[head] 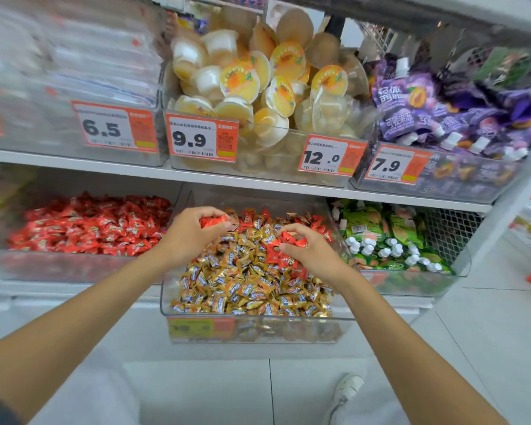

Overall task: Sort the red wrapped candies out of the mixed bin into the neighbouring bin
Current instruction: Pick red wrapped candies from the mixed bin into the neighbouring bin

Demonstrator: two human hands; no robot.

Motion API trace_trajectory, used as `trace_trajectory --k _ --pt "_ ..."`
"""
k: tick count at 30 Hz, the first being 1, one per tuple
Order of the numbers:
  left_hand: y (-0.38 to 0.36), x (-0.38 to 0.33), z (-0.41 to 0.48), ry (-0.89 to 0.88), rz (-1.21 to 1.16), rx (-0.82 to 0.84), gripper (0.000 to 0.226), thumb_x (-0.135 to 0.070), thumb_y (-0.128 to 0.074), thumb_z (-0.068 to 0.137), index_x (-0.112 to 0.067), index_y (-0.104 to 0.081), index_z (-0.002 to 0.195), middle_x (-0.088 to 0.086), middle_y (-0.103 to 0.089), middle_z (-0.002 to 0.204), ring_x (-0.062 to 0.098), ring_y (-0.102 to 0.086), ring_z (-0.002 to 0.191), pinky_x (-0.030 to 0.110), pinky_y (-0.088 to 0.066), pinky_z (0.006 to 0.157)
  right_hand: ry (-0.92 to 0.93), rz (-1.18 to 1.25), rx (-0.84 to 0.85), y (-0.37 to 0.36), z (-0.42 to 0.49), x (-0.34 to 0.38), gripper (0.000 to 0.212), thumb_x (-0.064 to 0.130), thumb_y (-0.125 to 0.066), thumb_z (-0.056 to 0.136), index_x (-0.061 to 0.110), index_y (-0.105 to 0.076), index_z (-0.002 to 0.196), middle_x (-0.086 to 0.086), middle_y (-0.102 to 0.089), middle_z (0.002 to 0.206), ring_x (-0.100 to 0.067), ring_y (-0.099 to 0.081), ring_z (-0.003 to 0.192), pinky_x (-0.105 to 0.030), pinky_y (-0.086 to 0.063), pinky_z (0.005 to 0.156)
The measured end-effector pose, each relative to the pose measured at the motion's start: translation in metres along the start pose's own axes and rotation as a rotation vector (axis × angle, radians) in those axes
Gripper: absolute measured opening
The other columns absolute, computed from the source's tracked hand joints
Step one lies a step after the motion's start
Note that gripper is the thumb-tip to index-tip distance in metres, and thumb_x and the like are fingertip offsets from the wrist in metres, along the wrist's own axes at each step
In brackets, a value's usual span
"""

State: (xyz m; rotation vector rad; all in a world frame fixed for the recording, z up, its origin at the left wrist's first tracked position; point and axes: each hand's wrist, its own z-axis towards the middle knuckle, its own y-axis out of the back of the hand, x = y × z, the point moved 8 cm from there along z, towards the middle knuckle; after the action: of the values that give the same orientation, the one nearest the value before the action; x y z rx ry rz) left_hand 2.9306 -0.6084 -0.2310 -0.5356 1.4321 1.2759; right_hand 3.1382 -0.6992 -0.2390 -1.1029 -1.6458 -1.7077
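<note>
Both hands pinch red candies (284, 240): left hand (190, 233), right hand (311, 253). They look light, crinkly and slippery, so grab the fat middles.

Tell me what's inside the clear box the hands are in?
The mixed bin holds mostly gold wrapped candies, with red wrapped candies toward the back. The left hand and right hand each grip some. Deeper layers are hidden.
</note>
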Motion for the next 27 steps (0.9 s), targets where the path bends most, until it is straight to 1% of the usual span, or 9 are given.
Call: trace_trajectory --k 2,4,10,15,17,19,22,24,27 --pt "0.023 0.001 -0.013 -0.028 0.033 -0.062 0.009 -0.031 -0.071 0.085 -0.022 -0.071 0.089 0.004 -0.07 0.078 0.023 -0.062 0.062 0.038 -0.051 0.057 0.035 0.007 0.002 -0.011 -0.006 0.019 0.026 0.021 -0.061 0.095 0.027 -0.06 0.12 0.004 -0.047 0.13 -0.025 -0.069 0.09 -0.041 -0.055 0.071" --pt "0.05 0.009 -0.027 -0.032 0.068 -0.135 0.01 -0.031 -0.071 0.085 -0.021 -0.07 0.087 -0.001 -0.069 0.08 0.017 -0.062 0.069 0.032 -0.049 0.065 0.089 0.019 0.013 -0.028 -0.007 0.041 0.022 0.018 -0.061 0.095 0.025 -0.062 0.116 0.0 -0.05 0.132 -0.009 -0.056 0.048 -0.026 -0.045 0.047" --pt "0.16 0.077 -0.063 0.142 0.268 -0.43 0.017 -0.032 -0.074 0.081 -0.018 -0.065 0.083 -0.006 -0.064 0.077 0.013 -0.058 0.073 0.028 -0.038 0.068 0.21 0.1 0.128 -0.113 0.02 0.109 0.017 0.014 -0.066 0.091 0.027 -0.067 0.102 0.003 -0.06 0.107 -0.015 -0.057 0.077 -0.036 -0.054 0.068" --pt "0.259 0.121 -0.049 0.242 0.38 -0.604 0.023 -0.038 -0.07 0.084 -0.02 -0.066 0.098 -0.002 -0.066 0.089 0.022 -0.064 0.091 0.029 -0.042 0.074 0.284 0.16 0.205 -0.2 0.068 0.16 0.018 0.007 -0.067 0.088 0.02 -0.066 0.101 0.001 -0.061 0.092 -0.005 -0.053 0.072 -0.013 -0.042 0.064" --pt "0.273 0.144 -0.027 0.273 0.43 -0.478 0.053 -0.052 -0.072 0.077 -0.023 -0.062 0.119 0.004 -0.064 0.116 0.025 -0.058 0.114 0.031 -0.044 0.088 0.259 0.129 0.227 -0.232 0.092 0.171 0.029 0.012 -0.071 0.086 0.019 -0.062 0.113 -0.007 -0.06 0.104 -0.006 -0.056 0.074 -0.011 -0.044 0.065" --pt "0.266 0.174 -0.011 0.369 0.54 -0.217 0.108 -0.08 -0.069 0.053 -0.037 -0.035 0.146 0.013 -0.027 0.155 0.031 -0.021 0.145 0.046 -0.026 0.114 0.228 -0.035 0.273 -0.263 0.116 0.169 0.073 0.037 -0.08 0.077 0.027 -0.044 0.14 -0.014 -0.049 0.137 -0.013 -0.055 0.115 -0.021 -0.043 0.097" --pt "0.257 0.205 -0.009 0.461 0.706 -0.012 0.116 -0.074 -0.073 0.057 -0.054 -0.004 0.147 -0.004 0.015 0.161 0.031 0.014 0.147 0.068 -0.01 0.11 0.233 -0.479 0.308 -0.285 0.138 0.156 0.114 0.065 -0.076 0.065 0.041 -0.008 0.153 -0.012 -0.012 0.161 -0.029 -0.01 0.149 -0.052 -0.012 0.119" --pt "0.26 0.208 -0.015 0.434 0.734 -0.037 0.105 -0.062 -0.075 0.068 -0.051 -0.009 0.148 -0.005 0.004 0.162 0.031 0.004 0.149 0.065 -0.014 0.11 0.308 -0.564 0.265 -0.279 0.137 0.157 0.104 0.061 -0.074 0.07 0.041 -0.013 0.152 -0.01 -0.019 0.16 -0.03 -0.015 0.148 -0.054 -0.012 0.118" --pt "0.262 0.195 -0.027 0.273 0.634 -0.189 0.068 -0.044 -0.075 0.077 -0.03 -0.049 0.139 0.0 -0.048 0.145 0.024 -0.043 0.134 0.045 -0.037 0.109 0.457 -0.52 0.086 -0.24 0.118 0.159 0.059 0.04 -0.065 0.087 0.03 -0.044 0.141 -0.003 -0.047 0.143 -0.024 -0.04 0.134 -0.045 -0.029 0.113"
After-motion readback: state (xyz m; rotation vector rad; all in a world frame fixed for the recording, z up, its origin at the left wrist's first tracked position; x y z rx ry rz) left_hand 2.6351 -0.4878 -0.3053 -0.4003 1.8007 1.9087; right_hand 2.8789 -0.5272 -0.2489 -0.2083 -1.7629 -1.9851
